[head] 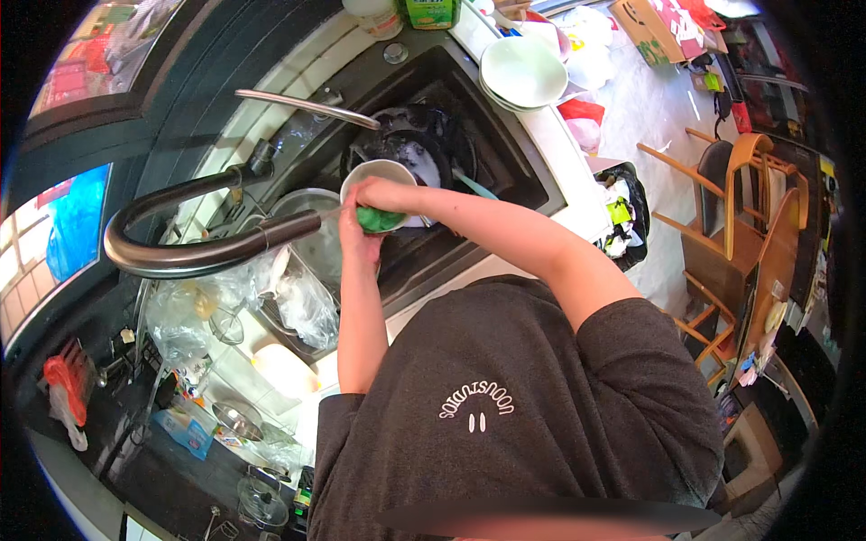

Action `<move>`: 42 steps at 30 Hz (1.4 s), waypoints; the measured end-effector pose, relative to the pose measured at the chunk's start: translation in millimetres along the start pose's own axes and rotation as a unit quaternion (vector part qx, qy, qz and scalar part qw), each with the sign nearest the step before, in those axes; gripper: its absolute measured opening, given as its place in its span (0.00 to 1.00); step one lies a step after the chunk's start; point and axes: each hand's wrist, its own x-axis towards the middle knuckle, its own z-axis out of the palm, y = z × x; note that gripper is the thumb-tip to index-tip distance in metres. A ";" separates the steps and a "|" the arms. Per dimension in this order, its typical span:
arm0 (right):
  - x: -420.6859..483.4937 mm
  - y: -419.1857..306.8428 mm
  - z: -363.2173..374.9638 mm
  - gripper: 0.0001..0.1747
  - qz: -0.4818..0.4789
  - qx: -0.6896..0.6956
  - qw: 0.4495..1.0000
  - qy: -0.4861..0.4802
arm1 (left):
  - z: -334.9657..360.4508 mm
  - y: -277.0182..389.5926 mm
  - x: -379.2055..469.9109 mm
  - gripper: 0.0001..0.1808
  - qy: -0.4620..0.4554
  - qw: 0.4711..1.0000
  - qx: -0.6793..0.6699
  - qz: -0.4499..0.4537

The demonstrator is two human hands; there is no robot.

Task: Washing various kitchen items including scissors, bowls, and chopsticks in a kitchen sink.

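Observation:
Over a dark sink [497, 159], my left hand [358, 233] grips the near left side of a pale bowl [391, 169]. My right hand [387, 196] reaches into the bowl, its fingers curled over a green scrubbing cloth [379, 220] that it partly covers. Below the bowl, a dark pan [423, 159] holds suds and sits among other dark cookware. A teal handle [475, 185] sticks out beside it. The curved metal faucet [203, 257] ends just left of my left hand. A round metal basin [308, 203] lies behind the spout.
Stacked pale bowls [524, 71] stand on the white counter at the sink's right corner. A metal tube [308, 108] juts over the sink. Clear plastic bags [304, 304] lie in a drainer at left. A lined trash bin [622, 216] and wooden chairs [737, 196] stand to the right.

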 end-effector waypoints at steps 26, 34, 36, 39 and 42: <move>-170.1 60.1 -72.9 0.24 -0.069 -0.571 0.786 0.226 | 86.9 -7.2 -1.9 0.23 -0.040 0.885 0.283 0.368; -192.6 62.4 -88.1 0.32 -0.109 -0.414 0.837 0.340 | 144.6 2.4 -25.9 0.27 -0.133 0.989 0.046 0.041; -194.6 59.4 -87.6 0.33 -0.070 -0.311 0.884 0.341 | 162.5 10.0 -28.6 0.26 -0.172 0.982 0.058 0.047; -193.6 70.2 -89.0 0.34 -0.026 -0.131 0.932 0.337 | 205.3 17.2 -31.3 0.24 -0.178 0.964 0.124 0.155; -185.0 101.1 -96.3 0.30 -0.034 0.509 0.813 0.279 | 236.4 16.4 -19.5 0.23 -0.169 0.949 0.189 0.187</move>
